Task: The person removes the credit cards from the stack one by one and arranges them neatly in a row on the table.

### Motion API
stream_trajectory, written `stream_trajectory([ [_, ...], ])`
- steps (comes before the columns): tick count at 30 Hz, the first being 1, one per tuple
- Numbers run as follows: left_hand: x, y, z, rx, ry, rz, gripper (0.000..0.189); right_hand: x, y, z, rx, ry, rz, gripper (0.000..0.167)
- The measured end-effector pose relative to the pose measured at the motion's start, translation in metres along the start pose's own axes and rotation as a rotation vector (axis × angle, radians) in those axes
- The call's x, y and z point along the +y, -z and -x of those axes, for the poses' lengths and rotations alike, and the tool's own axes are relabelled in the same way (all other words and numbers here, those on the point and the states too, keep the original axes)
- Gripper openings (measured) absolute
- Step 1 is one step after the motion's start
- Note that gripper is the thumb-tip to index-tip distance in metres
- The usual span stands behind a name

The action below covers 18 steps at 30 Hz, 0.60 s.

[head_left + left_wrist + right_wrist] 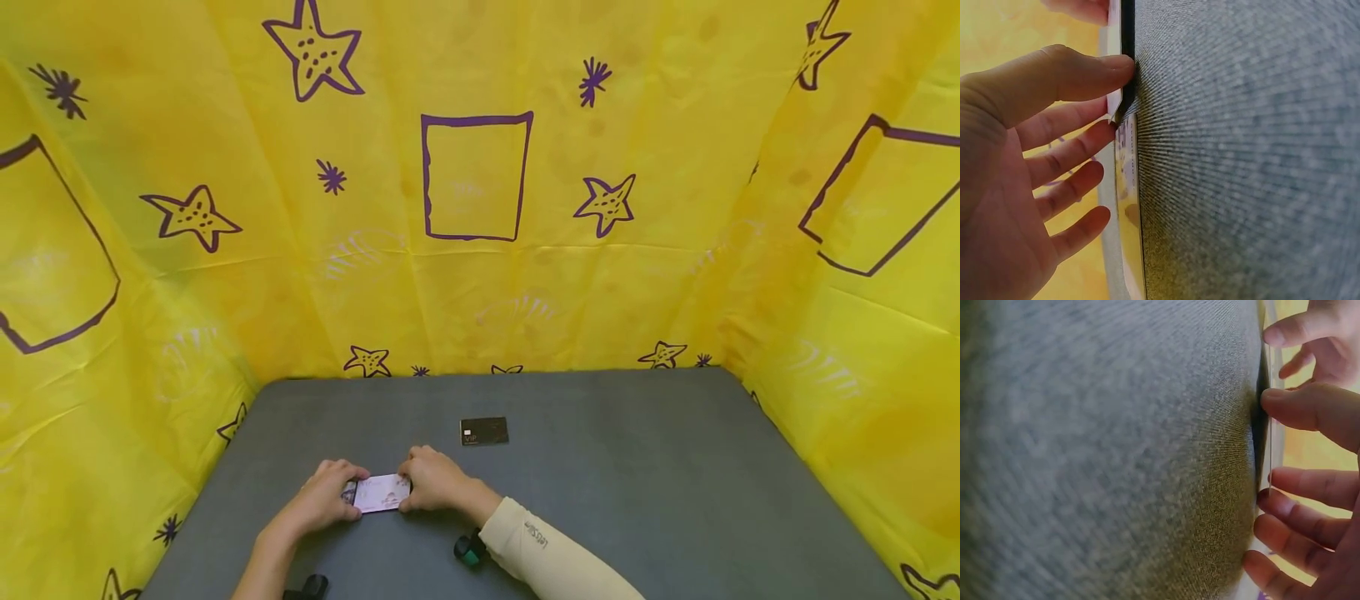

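Low on the grey table, both hands hold a thin pale card (381, 492) with a printed pattern. My left hand (330, 497) grips its left end, thumb at the near edge and fingertips at the far edge. My right hand (435, 482) pinches the right end the same way. In the right wrist view, a dark gap shows under the edge of the pale card (1270, 447). Partly hidden by the left hand, a second flat, glossy, picture-printed piece (1126, 200) lies on the table, its end by the pale card's left end.
A black card (484, 432) marked VIP lies on the grey table (637, 475), beyond the right hand. Yellow cloth (480, 308) with purple stars rises behind the table and at both sides. Black devices (470, 550) sit at the wrists.
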<state>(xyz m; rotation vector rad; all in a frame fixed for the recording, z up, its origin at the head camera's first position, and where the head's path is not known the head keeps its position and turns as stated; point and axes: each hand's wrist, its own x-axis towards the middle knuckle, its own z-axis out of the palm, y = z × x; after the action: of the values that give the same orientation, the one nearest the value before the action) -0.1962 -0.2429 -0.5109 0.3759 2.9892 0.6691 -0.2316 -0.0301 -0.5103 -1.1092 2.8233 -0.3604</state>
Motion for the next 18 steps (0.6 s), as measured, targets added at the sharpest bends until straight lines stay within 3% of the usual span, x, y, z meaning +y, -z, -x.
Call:
stream_trajectory([
  [4,-0.0008,-0.0009,0.0007,0.007,-0.01,-0.003,0.045,-0.0005,-0.002,-0.001,-0.004,0.01,0.027,0.035],
  [18,-0.0009,0.0037,-0.0006,-0.063,0.018,0.025,0.045,-0.0037,-0.0053,-0.0031,0.0,-0.003,0.052,0.035],
])
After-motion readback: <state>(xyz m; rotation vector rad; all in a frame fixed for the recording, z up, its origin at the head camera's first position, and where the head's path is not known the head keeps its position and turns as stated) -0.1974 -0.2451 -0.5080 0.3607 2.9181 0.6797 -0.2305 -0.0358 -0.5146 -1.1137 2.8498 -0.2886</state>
